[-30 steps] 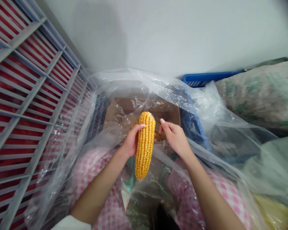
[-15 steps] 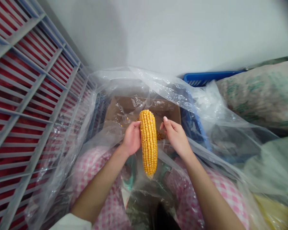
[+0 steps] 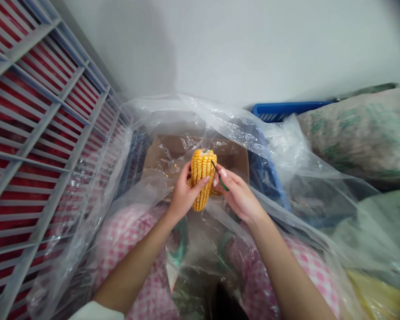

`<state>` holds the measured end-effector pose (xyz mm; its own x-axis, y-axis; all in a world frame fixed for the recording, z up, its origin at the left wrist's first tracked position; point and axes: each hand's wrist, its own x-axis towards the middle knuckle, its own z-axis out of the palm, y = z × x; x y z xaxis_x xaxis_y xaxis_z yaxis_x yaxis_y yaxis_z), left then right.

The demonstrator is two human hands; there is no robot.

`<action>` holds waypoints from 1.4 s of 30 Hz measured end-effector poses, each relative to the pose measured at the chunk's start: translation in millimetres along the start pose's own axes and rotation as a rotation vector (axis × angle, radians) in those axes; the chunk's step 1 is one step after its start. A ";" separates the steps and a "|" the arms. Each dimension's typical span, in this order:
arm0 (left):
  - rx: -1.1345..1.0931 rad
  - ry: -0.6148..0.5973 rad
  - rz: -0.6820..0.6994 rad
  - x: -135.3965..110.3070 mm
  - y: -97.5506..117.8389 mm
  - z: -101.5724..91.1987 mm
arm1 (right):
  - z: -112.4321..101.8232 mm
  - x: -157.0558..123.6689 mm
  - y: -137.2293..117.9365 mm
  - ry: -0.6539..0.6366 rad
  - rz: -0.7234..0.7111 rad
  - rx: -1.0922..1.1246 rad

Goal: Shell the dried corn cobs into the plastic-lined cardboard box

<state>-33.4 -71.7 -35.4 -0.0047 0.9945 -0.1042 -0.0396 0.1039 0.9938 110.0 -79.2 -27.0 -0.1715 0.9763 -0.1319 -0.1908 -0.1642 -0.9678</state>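
My left hand (image 3: 183, 195) is closed around a yellow corn cob (image 3: 202, 175), held upright and tilted away so its top end faces up. My right hand (image 3: 236, 193) is closed on a thin tool with a green handle (image 3: 220, 177), whose dark tip touches the cob's upper right side. Both hands hover over a brown cardboard box (image 3: 235, 153) lined with clear plastic. A few loose kernels (image 3: 216, 192) lie in the box under the cob.
A grey slatted rack with red contents (image 3: 36, 133) stands at left. Clear plastic sheeting (image 3: 270, 146) drapes over my pink-checked lap (image 3: 123, 235). A blue crate (image 3: 286, 109) and filled sacks (image 3: 360, 129) sit at right. A white wall is behind.
The cob has tipped from lying lengthwise toward me to standing nearly end-on. My right hand moved in, and the tool's tip now touches the cob.
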 end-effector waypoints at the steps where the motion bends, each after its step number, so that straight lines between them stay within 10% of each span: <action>1: 0.028 -0.001 0.014 -0.1 -0.8 -0.5 | 1.2 -0.5 0.9 -0.035 -0.021 0.000; 14: 0.240 -0.175 0.171 0.6 1.3 -11.1 | 4.9 4.1 24.3 0.036 -0.147 0.002; 29: -0.536 -0.133 -0.154 -7.6 9.7 -3.6 | 6.4 -5.3 15.9 -0.053 -0.224 0.028; 42: -0.697 -0.036 -0.263 -14.7 18.6 -5.4 | 4.3 -6.9 10.7 -0.166 -0.158 -0.042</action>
<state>-39.5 -84.4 -15.6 0.1248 0.9385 -0.3218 -0.6596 0.3208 0.6797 105.0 -88.3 -35.5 -0.2997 0.9524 0.0560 -0.1883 -0.0015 -0.9821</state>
